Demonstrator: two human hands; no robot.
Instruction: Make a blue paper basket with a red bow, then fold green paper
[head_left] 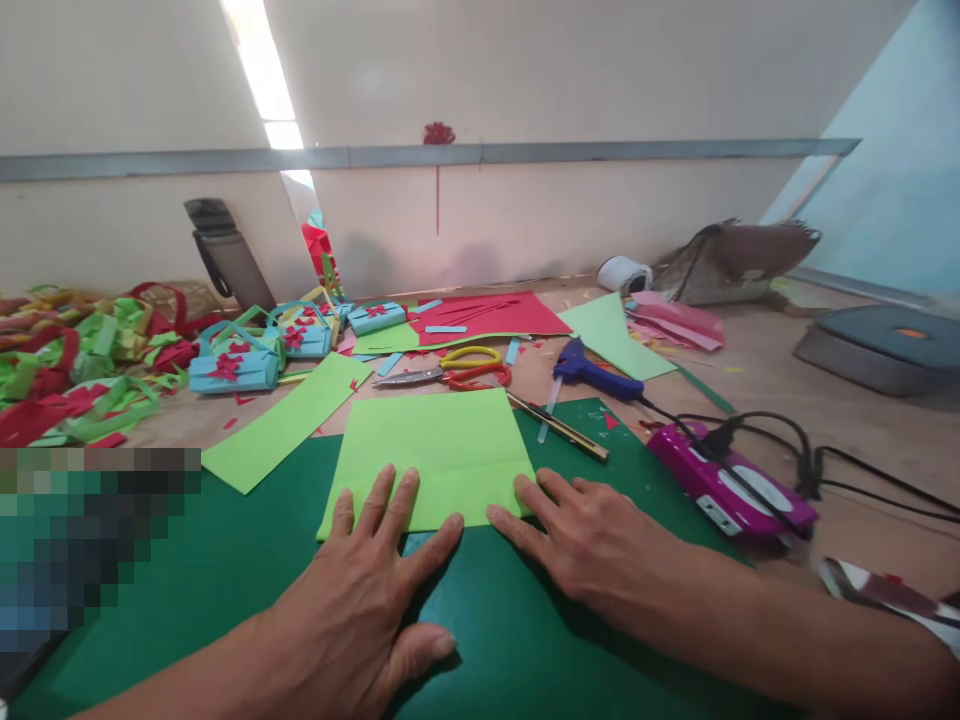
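A light green sheet of paper (435, 435) lies on the dark green cutting mat (247, 570), with its near edge folded over. My left hand (375, 570) rests on that near edge, fingers spread flat. At the right end of the same edge, my right hand (577, 525) presses down with its fingertips, fingers stretched out. Just beyond the sheet are scissors (450, 372) with yellow and red handles. A cutter knife (562, 428) lies to the right of the sheet, near a blue glue gun (596, 372).
A purple power strip (727, 490) with black cords sits at the right. Small blue paper bags (232, 370) and a green paper strip (289, 425) lie at the left. Behind them stand a grey bottle (229, 255) and red sheets (502, 318). A handbag (742, 262) is at the back right.
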